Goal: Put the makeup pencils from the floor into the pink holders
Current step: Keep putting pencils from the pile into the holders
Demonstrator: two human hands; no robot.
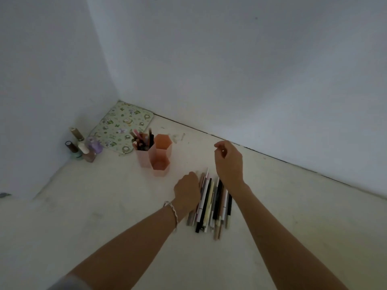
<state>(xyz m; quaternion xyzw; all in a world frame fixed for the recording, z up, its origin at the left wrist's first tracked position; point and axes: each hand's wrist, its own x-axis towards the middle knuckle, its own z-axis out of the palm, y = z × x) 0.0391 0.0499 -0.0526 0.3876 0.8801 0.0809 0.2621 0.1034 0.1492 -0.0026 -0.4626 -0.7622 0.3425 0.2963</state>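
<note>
Observed: the makeup pencils (211, 204) lie in a loose heap on the floor (104, 216), near the pink holders (156, 156) but apart from them. Of the three hexagonal tubes, the left one already carries pencils; the other two appear empty. Left hand (187, 191) rests at the heap's left edge with fingers curled downward; whether they grip a pencil cannot be told. Right hand (228, 162) hangs above the heap's far end, fingers loosely curled, nothing visible in them. Risks, as judged: the pencils overlap, so lifting one may drag its neighbours and set round barrels rolling; the light tubes could tip if a pencil strikes a rim; nail polish bottles (80, 148) stand beside the holders and could be knocked by a careless reach
</note>
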